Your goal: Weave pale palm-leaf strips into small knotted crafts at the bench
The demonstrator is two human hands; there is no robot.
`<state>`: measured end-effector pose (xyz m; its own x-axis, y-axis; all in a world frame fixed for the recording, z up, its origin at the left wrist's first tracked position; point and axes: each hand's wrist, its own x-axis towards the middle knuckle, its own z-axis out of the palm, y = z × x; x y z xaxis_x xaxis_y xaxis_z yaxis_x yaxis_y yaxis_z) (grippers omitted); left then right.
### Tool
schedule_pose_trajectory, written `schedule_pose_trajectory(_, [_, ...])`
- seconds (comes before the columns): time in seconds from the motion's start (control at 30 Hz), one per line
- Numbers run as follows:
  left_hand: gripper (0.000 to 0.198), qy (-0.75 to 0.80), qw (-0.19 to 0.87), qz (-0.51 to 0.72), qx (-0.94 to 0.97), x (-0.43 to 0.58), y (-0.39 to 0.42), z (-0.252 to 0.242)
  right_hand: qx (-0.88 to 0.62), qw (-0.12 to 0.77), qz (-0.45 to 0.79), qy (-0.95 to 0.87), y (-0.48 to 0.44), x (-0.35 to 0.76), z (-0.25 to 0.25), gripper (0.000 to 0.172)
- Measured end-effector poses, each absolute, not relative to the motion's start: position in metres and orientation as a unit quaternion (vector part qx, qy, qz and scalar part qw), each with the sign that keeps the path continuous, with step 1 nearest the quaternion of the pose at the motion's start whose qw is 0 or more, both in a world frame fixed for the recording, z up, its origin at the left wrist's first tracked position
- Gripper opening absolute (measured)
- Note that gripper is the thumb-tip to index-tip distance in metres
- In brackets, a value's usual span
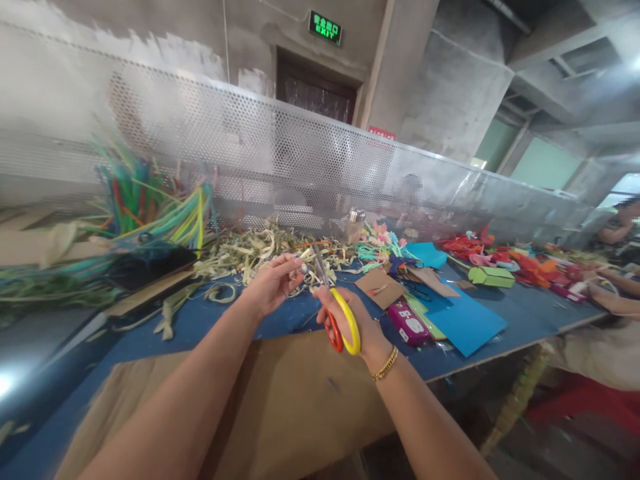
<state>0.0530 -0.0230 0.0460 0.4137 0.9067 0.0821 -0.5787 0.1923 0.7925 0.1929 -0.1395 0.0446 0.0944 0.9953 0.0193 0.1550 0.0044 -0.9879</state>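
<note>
Scissors (352, 328) with one yellow and one red handle loop are held in my right hand (370, 333), blades pointing up and away from me. A gold bracelet (385, 364) circles that wrist. To the left of the blades, my left hand (274, 283) has its thumb and fingers pinched together; whatever is between the fingertips is too small and blurred to name. Just beyond both hands lies a heap of pale green, curled strips (250, 248). Beneath my forearms, a brown cardboard sheet (305, 393) covers the front of the blue table (280, 328).
Bundled coloured stems (145, 200) stand at the left. On the right are a purple package (407, 323), blue sheets (463, 320), brown card (379, 288) and red-orange pieces (537, 272). A perforated metal screen (320, 160) runs behind the table. Another person's arm (613, 293) reaches in at far right.
</note>
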Motion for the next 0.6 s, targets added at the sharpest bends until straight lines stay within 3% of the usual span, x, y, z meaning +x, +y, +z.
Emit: schedule_pose_trajectory(0.6, [0.022,0.224,0.733,0.485,0.421,0.0522,-0.0254,0.0483,-0.577,0.492,0.415,-0.503,-0.1366,0.1943,0.0423,0.057])
